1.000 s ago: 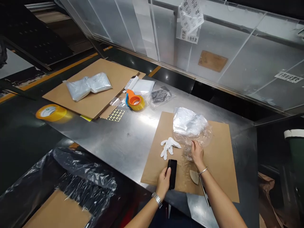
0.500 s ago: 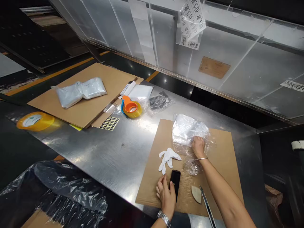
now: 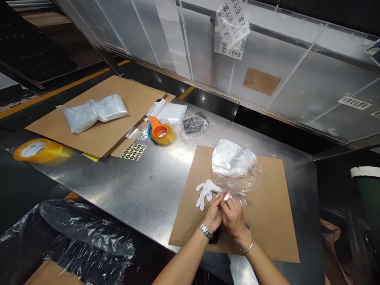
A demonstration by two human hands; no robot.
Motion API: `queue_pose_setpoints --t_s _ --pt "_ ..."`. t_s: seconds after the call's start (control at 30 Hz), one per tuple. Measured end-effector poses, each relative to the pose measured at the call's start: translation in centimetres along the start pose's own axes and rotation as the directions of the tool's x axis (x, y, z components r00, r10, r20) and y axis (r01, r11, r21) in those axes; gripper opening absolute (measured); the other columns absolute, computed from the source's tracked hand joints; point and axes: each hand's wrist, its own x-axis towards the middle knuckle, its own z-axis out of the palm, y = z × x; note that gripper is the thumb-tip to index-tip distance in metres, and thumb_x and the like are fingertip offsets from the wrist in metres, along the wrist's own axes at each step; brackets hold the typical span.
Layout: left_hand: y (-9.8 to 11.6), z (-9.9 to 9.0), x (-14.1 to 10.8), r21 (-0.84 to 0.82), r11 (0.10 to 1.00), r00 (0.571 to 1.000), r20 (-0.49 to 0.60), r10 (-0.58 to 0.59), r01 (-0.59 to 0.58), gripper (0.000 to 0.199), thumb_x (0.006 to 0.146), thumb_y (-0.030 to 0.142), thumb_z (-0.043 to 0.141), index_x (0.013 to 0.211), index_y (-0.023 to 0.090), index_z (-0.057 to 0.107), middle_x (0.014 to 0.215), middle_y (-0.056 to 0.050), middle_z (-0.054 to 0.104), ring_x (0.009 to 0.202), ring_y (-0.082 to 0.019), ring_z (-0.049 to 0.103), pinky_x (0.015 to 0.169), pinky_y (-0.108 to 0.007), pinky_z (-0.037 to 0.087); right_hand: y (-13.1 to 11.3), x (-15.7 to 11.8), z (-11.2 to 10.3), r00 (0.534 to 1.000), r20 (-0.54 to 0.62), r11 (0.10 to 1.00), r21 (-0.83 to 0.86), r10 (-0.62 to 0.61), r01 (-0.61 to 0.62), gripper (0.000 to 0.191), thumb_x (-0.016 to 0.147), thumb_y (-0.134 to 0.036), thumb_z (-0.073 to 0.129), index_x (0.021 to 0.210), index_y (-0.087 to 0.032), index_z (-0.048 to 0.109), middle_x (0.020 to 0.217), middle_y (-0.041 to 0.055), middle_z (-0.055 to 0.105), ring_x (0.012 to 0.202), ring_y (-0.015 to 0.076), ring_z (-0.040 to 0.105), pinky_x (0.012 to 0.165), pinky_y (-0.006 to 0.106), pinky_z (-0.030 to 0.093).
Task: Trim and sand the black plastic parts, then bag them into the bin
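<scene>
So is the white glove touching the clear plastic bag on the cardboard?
Cannot tell. In the head view the white glove lies right beside the clear plastic bag, but the bag's transparent edge blurs against the cardboard, so neither contact nor gap shows plainly.

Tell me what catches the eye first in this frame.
Both hands, the left hand and right hand, meet at the edge of a crinkled clear plastic bag on a brown cardboard sheet. White gloves lie just left; an orange tape dispenser sits farther back on the steel table.
</scene>
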Motion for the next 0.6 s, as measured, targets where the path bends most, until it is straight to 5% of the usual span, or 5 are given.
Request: queue_pose_setpoints --t_s 0.17,0.27,0.33,0.47,0.6 --pt "0.8 -2.1 -2.2 -0.096 0.981 0.985 0.024 -0.169 0.170 0.027 0.080 0.036 0.057 0.097 0.014 0.060 0.096 -0.011 0.069 0.085 -0.021 0.066 0.076 -0.034 0.052 -0.5 -3.0 -1.0 0.975 -0.011 0.948 0.239 0.221 -0.212 0.027 0.087 -0.031 0.045 0.108 -0.022 0.060 0.097 0.0081 0.061 0.092 0.0212 0.052 0.081 0.037 0.040" --pt "1.6 -3.4 -3.7 -0.095 0.968 0.973 0.032 -0.229 0.231 0.027 0.085 0.034 0.051 0.104 0.014 0.056 0.093 -0.010 0.069 0.074 -0.019 0.067 0.065 -0.033 0.054 1.2 -3.3 -1.6 0.875 -0.012 0.812 0.378 0.484 -0.444 0.042 0.086 -0.041 0.044 0.120 -0.016 0.050 0.112 0.0141 0.056 0.104 0.0250 0.050 0.086 0.042 0.040" --pt "2.2 -4.1 -4.6 -0.075 0.966 0.968 0.038 -0.246 0.249 0.029 0.086 0.033 0.049 0.107 0.014 0.054 0.098 -0.011 0.068 0.074 -0.020 0.068 0.063 -0.032 0.055 2.0 -3.2 -1.8 0.804 0.124 0.678 0.473 0.581 -0.563 0.046 0.084 -0.047 0.046 0.116 -0.015 0.051 0.103 0.0139 0.061 0.094 0.0240 0.057 0.075 0.037 0.046" --pt "3.1 -4.9 -5.8 0.000 0.967 0.966 0.041 -0.255 0.255 0.031 0.086 0.033 0.048 0.110 0.014 0.053 0.112 -0.013 0.063 0.083 -0.023 0.067 0.063 -0.032 0.055 1.9 -3.3 -2.2 0.692 0.452 0.414 0.570 0.563 -0.709 0.040 0.080 -0.053 0.050 0.084 -0.014 0.060 0.075 0.0093 0.066 0.064 0.0173 0.061 0.051 0.026 0.044" --pt "3.5 -5.6 -6.3 0.115 0.970 0.977 0.003 -0.214 0.213 0.034 0.085 0.035 0.048 0.109 0.012 0.055 0.110 -0.016 0.063 0.083 -0.025 0.067 0.064 -0.034 0.054 0.9 -3.7 -2.7 0.650 0.570 0.267 0.613 0.503 -0.744 0.038 0.067 -0.052 0.065 0.067 -0.016 0.056 0.059 0.0008 0.059 0.049 0.0096 0.051 0.045 0.021 0.036"
